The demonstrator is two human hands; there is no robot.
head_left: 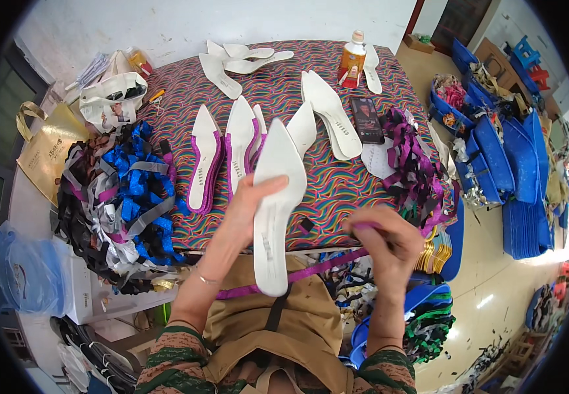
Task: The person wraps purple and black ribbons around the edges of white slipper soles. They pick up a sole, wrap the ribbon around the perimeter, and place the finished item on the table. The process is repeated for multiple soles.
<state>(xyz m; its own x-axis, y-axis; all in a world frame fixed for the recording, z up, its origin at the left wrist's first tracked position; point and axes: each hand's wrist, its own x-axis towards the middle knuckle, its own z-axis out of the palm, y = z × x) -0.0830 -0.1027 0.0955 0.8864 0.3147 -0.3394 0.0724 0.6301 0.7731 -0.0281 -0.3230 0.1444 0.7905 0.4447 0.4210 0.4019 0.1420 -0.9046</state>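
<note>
the left hand (248, 210) grips a pointed white shoe insole (274, 210); right hand (389, 246) pinches glittery purple ribbon strip (311, 270), the trimming step; next, likely pressing the strip along the edge beside the fingers.

— How are the arms placed?
— Both forearms come up from the near edge in patterned sleeves, bare from mid-forearm, elbows apart, hands near each other at the middle.
— The left hand (248, 210)?
— Raised, palm turned right, thumb stretched across toward the right, fingers curled behind in a grasp.
— The right hand (389, 246)?
— Lower, knuckles up, fingertips pinched together at its far-left side.
</note>
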